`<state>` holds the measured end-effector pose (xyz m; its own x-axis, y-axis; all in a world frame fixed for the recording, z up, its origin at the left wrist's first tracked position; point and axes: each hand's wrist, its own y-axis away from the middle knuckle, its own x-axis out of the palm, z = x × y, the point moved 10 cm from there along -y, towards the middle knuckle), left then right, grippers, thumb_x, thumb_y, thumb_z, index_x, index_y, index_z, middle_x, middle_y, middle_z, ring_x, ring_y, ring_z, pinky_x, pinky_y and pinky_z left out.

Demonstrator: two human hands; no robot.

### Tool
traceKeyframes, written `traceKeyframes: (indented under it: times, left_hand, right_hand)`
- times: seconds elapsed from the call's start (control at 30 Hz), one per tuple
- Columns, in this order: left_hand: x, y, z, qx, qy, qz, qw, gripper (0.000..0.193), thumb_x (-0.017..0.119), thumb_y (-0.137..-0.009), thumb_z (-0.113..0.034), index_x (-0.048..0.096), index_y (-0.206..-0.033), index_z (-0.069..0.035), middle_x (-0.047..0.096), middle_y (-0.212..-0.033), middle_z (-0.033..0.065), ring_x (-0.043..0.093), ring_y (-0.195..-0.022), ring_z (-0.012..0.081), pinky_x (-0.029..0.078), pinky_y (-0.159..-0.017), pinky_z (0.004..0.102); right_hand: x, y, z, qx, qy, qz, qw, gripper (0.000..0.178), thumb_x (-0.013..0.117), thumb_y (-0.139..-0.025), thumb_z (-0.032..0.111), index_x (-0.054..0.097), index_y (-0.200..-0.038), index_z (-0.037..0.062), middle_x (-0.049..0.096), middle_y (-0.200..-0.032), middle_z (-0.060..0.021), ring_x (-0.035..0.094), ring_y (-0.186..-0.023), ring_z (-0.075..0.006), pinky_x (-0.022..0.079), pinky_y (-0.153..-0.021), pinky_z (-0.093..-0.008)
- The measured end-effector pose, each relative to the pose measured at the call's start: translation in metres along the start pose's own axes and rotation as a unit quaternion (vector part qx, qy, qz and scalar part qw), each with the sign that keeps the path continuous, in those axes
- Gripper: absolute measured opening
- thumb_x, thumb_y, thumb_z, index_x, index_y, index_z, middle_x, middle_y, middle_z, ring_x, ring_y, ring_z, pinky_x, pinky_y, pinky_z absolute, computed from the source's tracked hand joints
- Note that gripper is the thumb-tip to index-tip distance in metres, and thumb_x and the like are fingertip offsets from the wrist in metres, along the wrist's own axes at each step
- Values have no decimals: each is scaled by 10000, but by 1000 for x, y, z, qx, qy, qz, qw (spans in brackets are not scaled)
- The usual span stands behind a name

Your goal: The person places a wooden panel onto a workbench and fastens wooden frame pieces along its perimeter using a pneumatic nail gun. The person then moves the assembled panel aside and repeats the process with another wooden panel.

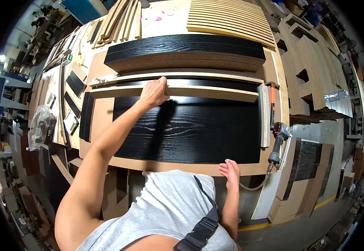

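My left hand point(154, 93) is closed on a long narrow wooden strip point(211, 93), gripping it near its middle. This strip lies across the far part of a black wood-grain panel point(190, 134). Behind it runs a second pale strip point(215, 76), roughly parallel, with a dark band between the two. A shorter strip point(265, 121) lies along the panel's right edge. My right hand point(230, 170) hovers by the near table edge with nothing in it, its fingers loosely extended and apart from the panel.
Behind the strips lies a stack of long black boards point(186, 52). An orange-handled hammer point(272, 100) and an air-driven tool point(278, 144) with a hose point(255, 188) lie at right. Slatted pale boards point(230, 21) sit at the back. A plastic-wrapped tool point(42, 127) is at left.
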<state>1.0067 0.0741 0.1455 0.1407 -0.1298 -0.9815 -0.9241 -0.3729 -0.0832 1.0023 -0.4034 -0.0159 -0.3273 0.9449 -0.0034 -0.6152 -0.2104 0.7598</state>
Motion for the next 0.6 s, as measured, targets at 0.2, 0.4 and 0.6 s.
traceKeyframes:
  times: [0.2, 0.4, 0.6]
  left_hand:
    - [50, 15, 4, -45, -16, 12, 999, 437, 838, -745, -250, 524, -959, -34, 650, -973, 150, 646, -951, 327, 472, -834, 457]
    - [70, 11, 2, 10, -33, -61, 998, 266, 752, -755, -111, 567, -932, -41, 609, -942, 124, 608, -944, 317, 458, -809, 446]
    - [90, 5, -38, 39, 68, 32, 996, 453, 785, -823, -371, 577, -1050, -38, 514, -1382, 165, 444, -1326, 328, 340, -1108, 472]
  right_hand:
    - [-33, 9, -12, -23, -3, -20, 1000, 375, 649, -958, 331, 616, -1190, 38, 707, -981, -113, 685, -824, -173, 542, -729, -291]
    - [-71, 18, -7, -26, -5, -72, 997, 353, 625, -974, 308, 606, -1196, 34, 705, -970, -111, 693, -809, -179, 539, -704, -286]
    - [-118, 12, 14, -93, -31, -187, 977, 210, 636, -949, 158, 652, -1100, 13, 692, -917, -79, 674, -791, -141, 516, -675, -239]
